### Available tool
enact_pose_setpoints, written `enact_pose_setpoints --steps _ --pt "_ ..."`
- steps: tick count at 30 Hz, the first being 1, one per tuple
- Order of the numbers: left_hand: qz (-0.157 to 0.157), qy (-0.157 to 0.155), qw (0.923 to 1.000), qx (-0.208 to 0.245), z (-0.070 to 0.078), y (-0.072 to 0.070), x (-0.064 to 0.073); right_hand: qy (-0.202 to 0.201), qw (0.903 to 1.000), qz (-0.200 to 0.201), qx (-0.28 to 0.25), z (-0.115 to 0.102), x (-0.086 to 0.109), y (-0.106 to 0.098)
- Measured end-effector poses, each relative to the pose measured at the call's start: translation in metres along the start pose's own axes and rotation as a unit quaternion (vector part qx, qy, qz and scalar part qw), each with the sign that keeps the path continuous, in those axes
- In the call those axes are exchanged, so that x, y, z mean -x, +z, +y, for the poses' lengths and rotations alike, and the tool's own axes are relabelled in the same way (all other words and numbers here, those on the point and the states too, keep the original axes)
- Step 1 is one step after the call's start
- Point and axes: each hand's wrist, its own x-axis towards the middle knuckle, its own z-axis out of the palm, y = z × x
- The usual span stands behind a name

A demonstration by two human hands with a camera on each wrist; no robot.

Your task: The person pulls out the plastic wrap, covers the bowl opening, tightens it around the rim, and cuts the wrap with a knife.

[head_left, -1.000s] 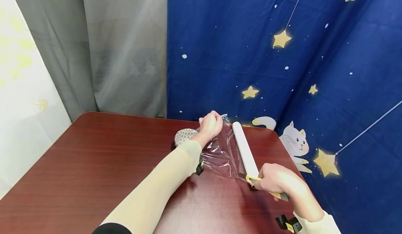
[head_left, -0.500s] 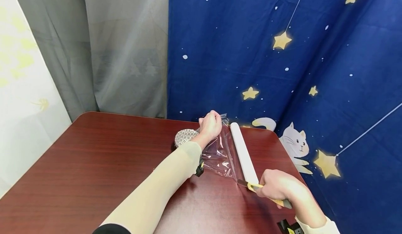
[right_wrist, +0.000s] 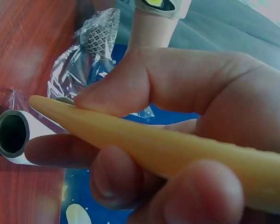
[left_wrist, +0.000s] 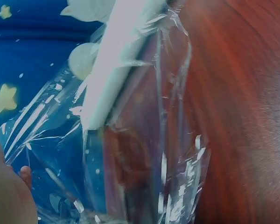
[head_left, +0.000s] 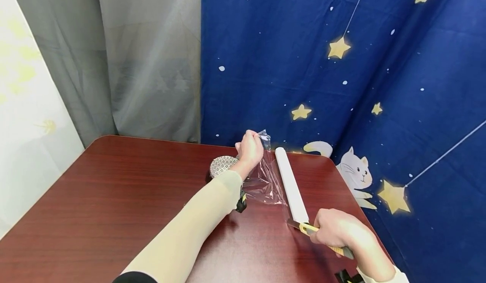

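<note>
My left hand [head_left: 250, 150] pinches the upper edge of a sheet of clear cling film [head_left: 263, 184] and holds it raised near the far table edge. Crinkled film [left_wrist: 177, 140] hangs from it toward a white cling film roll [head_left: 291, 186], which lies lengthwise on the table. My right hand [head_left: 336, 228] grips a yellow and grey utility knife [head_left: 309, 229] at the roll's near end. Its dark blade points left, by the film's lower corner. In the right wrist view the yellow knife handle [right_wrist: 144, 140] lies between thumb and fingers; the blade is out of sight there.
A round thing with a patterned top [head_left: 222, 165] stands left of the film, partly behind my left wrist. The reddish-brown table [head_left: 114, 198] reaches up to grey curtains [head_left: 152, 63] and a blue star-printed curtain [head_left: 265, 63].
My left hand has risen slightly and moved left, pulling the film up with it. The right hand with the knife has come a little nearer, and the roll has shifted slightly left.
</note>
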Motion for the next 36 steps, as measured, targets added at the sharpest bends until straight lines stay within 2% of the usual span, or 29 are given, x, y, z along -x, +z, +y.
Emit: enact_pose_setpoints --steps 1,2,5,6,8,9,13,16,17,19,20,22,26,27,31,36 --pt "0.001 -0.003 1.0000 -0.001 -0.002 -0.001 -0.003 0.000 1.0000 -0.001 0.001 0.000 0.001 -0.001" --pt "0.007 0.010 0.9999 0.000 -0.014 0.008 -0.011 0.001 1.0000 -0.002 0.001 -0.001 0.001 -0.001" --pt "-0.021 0.029 0.9994 -0.003 -0.015 0.003 -0.012 0.011 0.9998 -0.005 -0.015 -0.001 0.005 -0.002" --pt "-0.042 0.031 0.9987 -0.001 -0.005 -0.008 -0.004 0.015 0.9996 -0.005 -0.023 0.000 0.006 -0.002" --pt "-0.067 0.051 0.9965 -0.001 -0.002 -0.013 0.001 0.023 0.9990 0.000 -0.039 0.000 0.008 -0.001" --pt "-0.088 0.047 0.9950 -0.006 0.009 -0.024 0.009 0.025 0.9986 0.006 -0.047 0.001 0.009 0.000" --pt "-0.129 0.064 0.9892 -0.029 0.010 -0.032 0.013 0.026 0.9969 0.030 -0.068 0.000 0.007 0.003" --pt "-0.158 0.063 0.9853 -0.018 0.004 -0.034 0.007 0.023 0.9950 0.048 -0.084 0.000 0.004 0.005" --pt "-0.154 0.071 0.9853 -0.017 -0.004 -0.028 0.002 0.021 0.9942 0.054 -0.091 0.000 0.003 0.005" --pt "-0.161 0.069 0.9843 -0.021 -0.010 -0.029 -0.003 0.013 0.9926 0.070 -0.098 0.000 0.001 0.007" --pt "-0.157 0.078 0.9844 -0.017 -0.023 -0.021 -0.012 0.011 0.9917 0.078 -0.101 -0.001 -0.001 0.007" --pt "-0.157 0.074 0.9847 -0.020 -0.026 -0.026 -0.014 0.004 0.9892 0.097 -0.109 -0.001 -0.005 0.008" --pt "-0.162 0.060 0.9849 -0.004 -0.018 -0.048 -0.007 -0.004 0.9817 0.133 -0.136 -0.001 -0.013 0.010" --pt "-0.165 0.050 0.9851 -0.007 -0.006 -0.062 0.002 -0.003 0.9797 0.140 -0.144 -0.001 -0.015 0.010" --pt "-0.156 0.052 0.9862 -0.020 -0.005 -0.076 0.009 0.001 0.9725 0.158 -0.171 0.000 -0.024 0.011" --pt "-0.154 0.051 0.9867 -0.010 -0.014 -0.089 0.009 -0.001 0.9645 0.192 -0.182 0.002 -0.033 0.010"
